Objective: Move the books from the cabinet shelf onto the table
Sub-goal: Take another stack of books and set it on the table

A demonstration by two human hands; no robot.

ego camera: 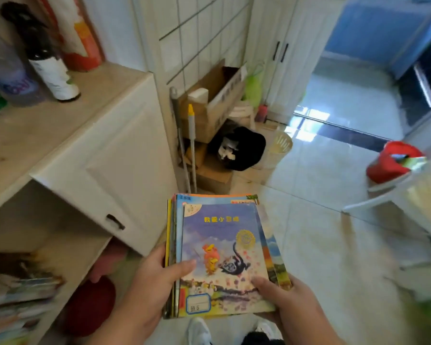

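I hold a stack of thin children's books (222, 247) flat in front of me, above the floor. The top one has a blue cover with a cartoon chick and a dark cat. My left hand (154, 285) grips the stack's left edge, thumb on the cover. My right hand (284, 302) holds its near right corner. More books (20, 292) lie stacked on the open cabinet shelf (67, 247) at the lower left. A white table's edge (373, 200) shows at the right, blurred.
The cabinet door (110, 175) stands open toward me. Bottles (47, 58) stand on the cabinet top. Cardboard boxes (209, 108), mop handles (192, 145), a black bag (239, 148) and a bin (279, 148) crowd the corner ahead. A red bag (388, 160) sits at the right.
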